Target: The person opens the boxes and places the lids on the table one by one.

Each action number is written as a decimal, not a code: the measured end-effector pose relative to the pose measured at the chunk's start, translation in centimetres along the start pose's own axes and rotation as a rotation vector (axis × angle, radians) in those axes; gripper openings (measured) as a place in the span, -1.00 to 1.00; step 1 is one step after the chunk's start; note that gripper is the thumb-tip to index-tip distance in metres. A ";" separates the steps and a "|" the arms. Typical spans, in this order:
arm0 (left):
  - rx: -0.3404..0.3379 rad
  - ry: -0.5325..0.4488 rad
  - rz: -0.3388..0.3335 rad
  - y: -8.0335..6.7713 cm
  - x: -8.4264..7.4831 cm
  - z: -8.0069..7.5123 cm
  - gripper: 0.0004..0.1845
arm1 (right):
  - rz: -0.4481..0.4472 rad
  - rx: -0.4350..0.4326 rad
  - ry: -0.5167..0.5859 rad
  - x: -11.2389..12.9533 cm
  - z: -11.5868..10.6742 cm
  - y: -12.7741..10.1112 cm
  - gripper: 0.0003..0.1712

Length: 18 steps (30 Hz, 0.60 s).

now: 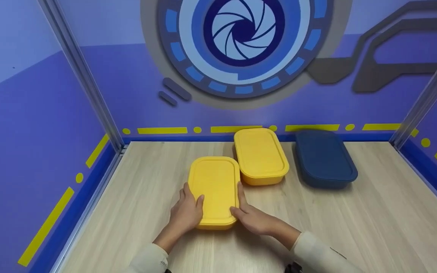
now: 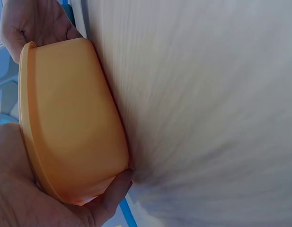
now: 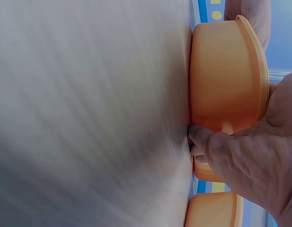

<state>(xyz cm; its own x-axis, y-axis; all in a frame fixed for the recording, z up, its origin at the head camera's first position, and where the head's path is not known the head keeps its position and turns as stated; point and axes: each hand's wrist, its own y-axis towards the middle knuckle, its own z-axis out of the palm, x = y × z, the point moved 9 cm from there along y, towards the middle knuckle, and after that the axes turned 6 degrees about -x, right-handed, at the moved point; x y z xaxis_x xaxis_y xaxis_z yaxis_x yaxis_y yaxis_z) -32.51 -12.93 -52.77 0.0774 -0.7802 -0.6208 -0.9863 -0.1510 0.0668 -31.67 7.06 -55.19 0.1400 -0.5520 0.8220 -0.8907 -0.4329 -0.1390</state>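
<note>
Both hands hold a yellow lidded food container [image 1: 216, 189], a rounded rectangular box, at the near middle of the table. My left hand [image 1: 185, 211] grips its left side, thumb over the lid's edge. On the opposite side, my right hand [image 1: 255, 219] has its thumb at the lid's near right corner and its fingers along the wall. In the left wrist view, the fingertips [image 2: 118, 191] reach the base of the container [image 2: 77, 113], right at the tabletop. The right wrist view also shows fingertips [image 3: 195, 137] low at the base.
A second yellow container [image 1: 262, 153] stands just behind and right of the held one, close to its far right corner. Farther right is a dark blue container [image 1: 326, 159]. The wooden table [image 1: 146, 182] meets a blue back wall [image 1: 108, 83] and side panels with metal posts [image 1: 84, 76].
</note>
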 end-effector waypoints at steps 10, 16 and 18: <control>0.004 0.003 0.003 0.0 -0.3 0.1 -0.18 | -0.007 -0.008 0.005 -0.2 -0.2 -0.1 0.06; 0.006 -0.009 0.000 -0.1 -0.2 0.1 -0.18 | -0.012 -0.014 -0.015 -0.1 -0.2 -0.2 0.05; 0.001 -0.014 0.002 -0.2 -0.2 -0.1 -0.18 | -0.021 -0.017 -0.008 0.0 -0.1 -0.3 0.05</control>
<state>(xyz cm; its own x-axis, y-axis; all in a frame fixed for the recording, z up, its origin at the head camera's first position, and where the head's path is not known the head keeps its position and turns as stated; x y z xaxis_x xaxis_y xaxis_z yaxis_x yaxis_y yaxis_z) -32.37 -12.78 -52.61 0.0733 -0.7722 -0.6312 -0.9865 -0.1489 0.0676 -31.48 7.24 -55.05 0.1620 -0.5489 0.8201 -0.8949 -0.4319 -0.1123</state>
